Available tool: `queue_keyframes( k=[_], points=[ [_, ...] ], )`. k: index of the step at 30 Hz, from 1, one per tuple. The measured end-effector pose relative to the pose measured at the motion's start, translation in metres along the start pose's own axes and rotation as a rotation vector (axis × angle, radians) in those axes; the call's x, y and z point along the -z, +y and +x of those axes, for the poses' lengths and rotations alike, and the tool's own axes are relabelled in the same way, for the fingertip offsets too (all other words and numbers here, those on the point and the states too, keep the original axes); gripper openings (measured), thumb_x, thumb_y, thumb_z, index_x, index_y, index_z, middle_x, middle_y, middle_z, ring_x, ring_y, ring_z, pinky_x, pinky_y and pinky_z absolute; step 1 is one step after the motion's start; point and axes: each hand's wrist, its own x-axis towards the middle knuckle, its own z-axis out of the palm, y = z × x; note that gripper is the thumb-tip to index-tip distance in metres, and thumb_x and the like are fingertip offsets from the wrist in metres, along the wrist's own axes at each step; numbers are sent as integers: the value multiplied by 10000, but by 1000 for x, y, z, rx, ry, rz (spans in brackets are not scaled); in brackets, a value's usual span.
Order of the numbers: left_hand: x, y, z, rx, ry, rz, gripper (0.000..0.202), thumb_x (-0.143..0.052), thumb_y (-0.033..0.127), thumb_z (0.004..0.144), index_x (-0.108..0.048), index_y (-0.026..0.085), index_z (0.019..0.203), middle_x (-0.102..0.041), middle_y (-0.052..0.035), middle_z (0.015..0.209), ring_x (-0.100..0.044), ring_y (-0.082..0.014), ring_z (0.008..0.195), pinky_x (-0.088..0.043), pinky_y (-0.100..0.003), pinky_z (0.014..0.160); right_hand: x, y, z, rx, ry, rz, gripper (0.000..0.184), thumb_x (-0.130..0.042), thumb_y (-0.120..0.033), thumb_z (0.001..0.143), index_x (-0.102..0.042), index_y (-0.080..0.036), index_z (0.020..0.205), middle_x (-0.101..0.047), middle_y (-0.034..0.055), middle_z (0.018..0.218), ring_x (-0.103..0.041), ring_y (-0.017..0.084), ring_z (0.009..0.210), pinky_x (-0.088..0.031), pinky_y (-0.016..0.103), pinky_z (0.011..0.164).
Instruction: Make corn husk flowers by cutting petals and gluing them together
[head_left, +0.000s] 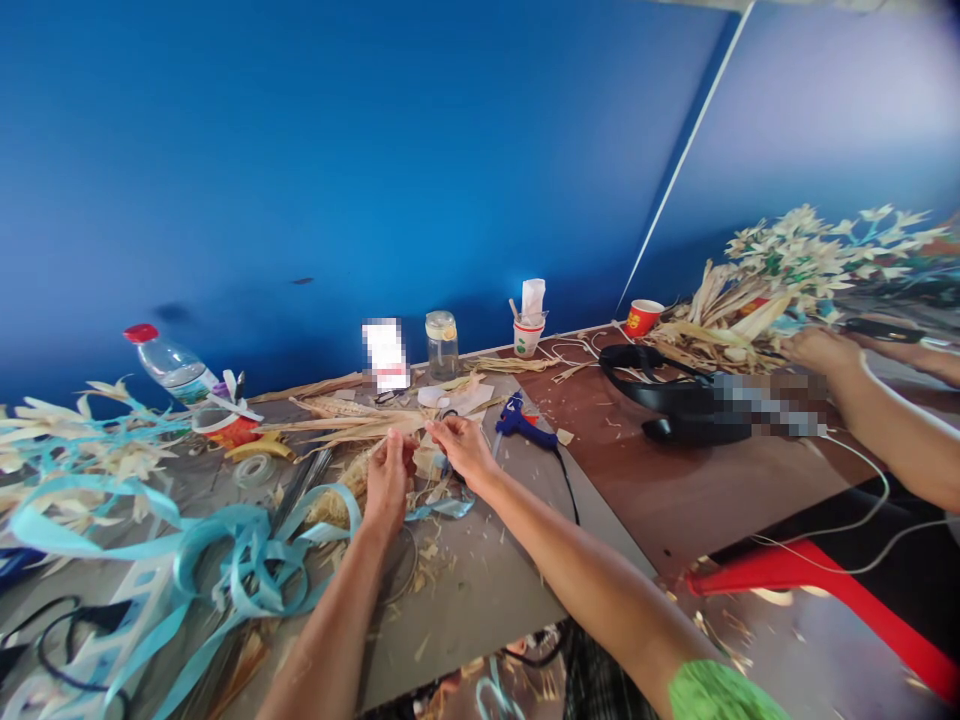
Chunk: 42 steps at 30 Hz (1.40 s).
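My left hand (388, 480) and my right hand (463, 447) meet over the grey table (480, 590), both pinched on a small pale piece of dried straw leaf (424, 437) held between them. Each hand's fingers are closed on it. Under the hands lie a heap of dried husk strips (352, 420) and straw cuttings. A blue glue gun (523, 423) rests just right of my right hand, its black cord running toward me.
Light-blue ribbon (247, 565) curls at the left with a tape roll (255, 468), paper cup (225, 428) and water bottle (174, 367). A glass jar (442, 345) and cups (528, 335) stand at the wall. Another person's arm (885, 415) reaches by straw flowers (810, 245).
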Motion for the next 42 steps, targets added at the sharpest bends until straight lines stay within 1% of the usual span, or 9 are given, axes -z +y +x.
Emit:
queue_keyframes(
  k=[3, 7, 13, 16, 20, 25, 31, 35, 42],
  points=[
    [2, 0, 2, 22, 26, -69, 538, -573, 672, 691, -603, 135, 717, -395, 48, 532, -336, -71, 460, -275, -208, 441, 1, -3, -1, 0, -12, -4, 459, -587, -594, 695, -462, -182, 537, -395, -47, 469, -324, 82, 484, -235, 231, 472],
    [1, 2, 1, 17, -48, -64, 485, -638, 610, 674, -612, 128, 726, -357, 66, 515, -310, -60, 451, -259, -203, 444, 2, -4, -2, 26, -38, -29, 461, -606, -584, 685, -449, -182, 524, -359, -55, 469, -300, 77, 486, -231, 238, 483],
    [-1, 5, -2, -10, -141, 62, 444, -679, 552, 657, -617, 121, 745, -385, 67, 508, -291, -52, 445, -209, -201, 437, 2, -9, -3, 46, -55, -24, 463, -620, -576, 673, -431, -183, 516, -328, -58, 485, -318, 80, 509, -239, 236, 498],
    [-2, 7, -2, -23, -142, 83, 419, -697, 530, 638, -585, 128, 679, -398, 62, 511, -299, -54, 451, -210, -202, 438, 2, -10, -4, 39, -55, -49, 463, -623, -585, 668, -455, -180, 519, -349, -53, 479, -349, 88, 514, -248, 237, 500],
    [-3, 5, -1, -23, -136, 89, 386, -693, 501, 646, -580, 134, 683, -374, 70, 494, -288, -55, 443, -201, -200, 437, 2, -7, -2, 30, -36, -60, 498, -565, -633, 698, -469, -177, 522, -393, -35, 477, -368, 91, 506, -259, 234, 490],
    [1, 0, 2, -23, -105, 44, 373, -674, 502, 659, -552, 150, 674, -379, 73, 499, -306, -56, 434, -230, -201, 443, 2, -6, -1, -66, -19, 99, 534, -460, -677, 750, -542, -165, 625, -437, -24, 536, -349, 80, 474, -263, 234, 469],
    [1, 1, 2, -28, -84, 63, 401, -654, 542, 657, -554, 154, 670, -392, 65, 483, -313, -61, 424, -237, -203, 428, 2, -10, -3, -22, -159, 100, 303, -639, -455, 676, -595, -167, 756, -445, -55, 532, -341, 75, 486, -250, 220, 478],
    [-1, 5, 0, -25, -106, 72, 420, -668, 554, 644, -559, 149, 662, -401, 57, 486, -317, -62, 429, -233, -207, 424, -1, -6, -2, 2, -125, 62, 261, -636, -422, 675, -580, -168, 672, -425, -57, 502, -337, 79, 492, -249, 220, 476],
    [-4, 4, -2, -2, -137, 40, 402, -683, 528, 646, -520, 160, 649, -361, 78, 483, -286, -52, 419, -218, -204, 430, -1, 2, 0, 26, -69, 17, 392, -629, -523, 692, -485, -179, 570, -372, -62, 482, -329, 80, 501, -250, 225, 486]
  ],
)
